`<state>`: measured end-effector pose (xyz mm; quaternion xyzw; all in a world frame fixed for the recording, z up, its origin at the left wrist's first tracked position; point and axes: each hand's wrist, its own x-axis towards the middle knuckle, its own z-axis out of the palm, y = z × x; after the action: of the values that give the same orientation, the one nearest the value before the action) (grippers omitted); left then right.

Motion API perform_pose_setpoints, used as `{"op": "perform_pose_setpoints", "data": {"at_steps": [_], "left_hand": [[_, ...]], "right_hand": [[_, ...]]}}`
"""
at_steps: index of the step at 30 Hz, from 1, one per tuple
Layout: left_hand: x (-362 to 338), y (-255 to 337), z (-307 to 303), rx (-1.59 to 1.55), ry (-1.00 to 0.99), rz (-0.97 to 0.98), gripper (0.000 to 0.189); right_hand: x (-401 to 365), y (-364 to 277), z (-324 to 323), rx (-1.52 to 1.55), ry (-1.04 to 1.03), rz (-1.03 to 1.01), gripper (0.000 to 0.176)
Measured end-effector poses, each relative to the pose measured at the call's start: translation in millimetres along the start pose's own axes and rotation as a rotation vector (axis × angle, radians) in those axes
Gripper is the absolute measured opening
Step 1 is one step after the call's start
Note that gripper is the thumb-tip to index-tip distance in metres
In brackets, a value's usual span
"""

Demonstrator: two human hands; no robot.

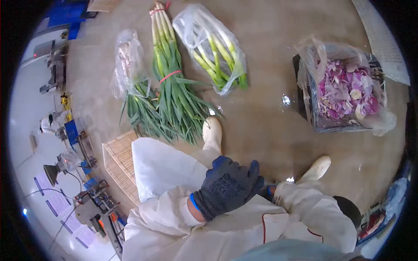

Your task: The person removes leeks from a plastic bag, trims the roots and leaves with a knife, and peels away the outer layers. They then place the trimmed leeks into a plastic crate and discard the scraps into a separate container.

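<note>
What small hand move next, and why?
Probably reach the left hand forward to the middle green onion bunch: it's banded but unbagged, its leaves spread close to the left boot, and no held item shows at that hand. The right hand is mostly hidden, so I can't tell what it holds.

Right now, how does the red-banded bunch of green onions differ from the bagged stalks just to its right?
The banded bunch is bare, tied with red bands; the bagged stalks are wrapped in clear plastic. The banded bunch ends in long, fanned leaves, while the bagged stalks show only short green ends. Both lie on the floor, white ends pointing away from you.
</note>
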<state>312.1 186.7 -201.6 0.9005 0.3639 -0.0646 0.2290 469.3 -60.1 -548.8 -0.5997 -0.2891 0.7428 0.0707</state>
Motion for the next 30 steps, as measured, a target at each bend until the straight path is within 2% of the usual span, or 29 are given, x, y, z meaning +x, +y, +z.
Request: {"op": "perform_pose_setpoints", "data": {"at_steps": [2,6,8,9,10,16,17,21,23,24,25,28,29,30], "left_hand": [[-24,14,-8,0.033,0.0,0.044,0.036],[-58,32,-16,0.079,0.249,0.188,0.039],[-62,34,-35,0.078,0.33,0.193,0.04],[-70,33,-37,0.025,0.503,0.213,0.039],[-78,31,-47,0.021,0.58,0.217,0.039],[-135,24,-79,-0.158,0.873,0.174,0.044],[-142,20,-90,-0.148,0.775,0.123,0.046],[-139,-4,-84,-0.29,0.603,0.043,0.045],[-139,-17,-82,-0.264,0.475,-0.003,0.045],[-138,-27,-81,-0.244,0.412,-0.027,0.045],[-136,-42,-72,-0.196,0.448,0.052,0.044],[-129,-56,-75,-0.205,0.336,-0.084,0.044],[-125,-58,-78,-0.206,0.315,-0.117,0.044],[-123,-59,-80,-0.207,0.293,-0.146,0.044]], "right_hand": [[23,8,-6,-0.066,0.059,-0.036,0.027],[50,-16,-44,-0.195,0.188,-0.093,0.032],[57,-44,-60,-0.248,0.238,-0.117,0.035],[60,-61,-68,-0.27,0.265,-0.142,0.036],[65,-80,-74,-0.292,0.288,-0.167,0.037],[130,-200,-81,-0.372,0.382,-0.428,0.045],[137,-232,-70,-0.381,0.391,-0.487,0.046],[161,-368,-8,-0.369,0.458,-0.639,0.052],[218,-399,0,-0.521,0.515,-0.516,0.05],[242,-408,5,-0.595,0.539,-0.461,0.049],[262,-407,13,-0.731,0.633,-0.358,0.053],[268,-401,28,-1.164,0.779,-0.485,0.055],[274,-401,24,-1.114,0.745,-0.604,0.05],[278,-400,14,-1.082,0.613,-0.594,0.047]]}}
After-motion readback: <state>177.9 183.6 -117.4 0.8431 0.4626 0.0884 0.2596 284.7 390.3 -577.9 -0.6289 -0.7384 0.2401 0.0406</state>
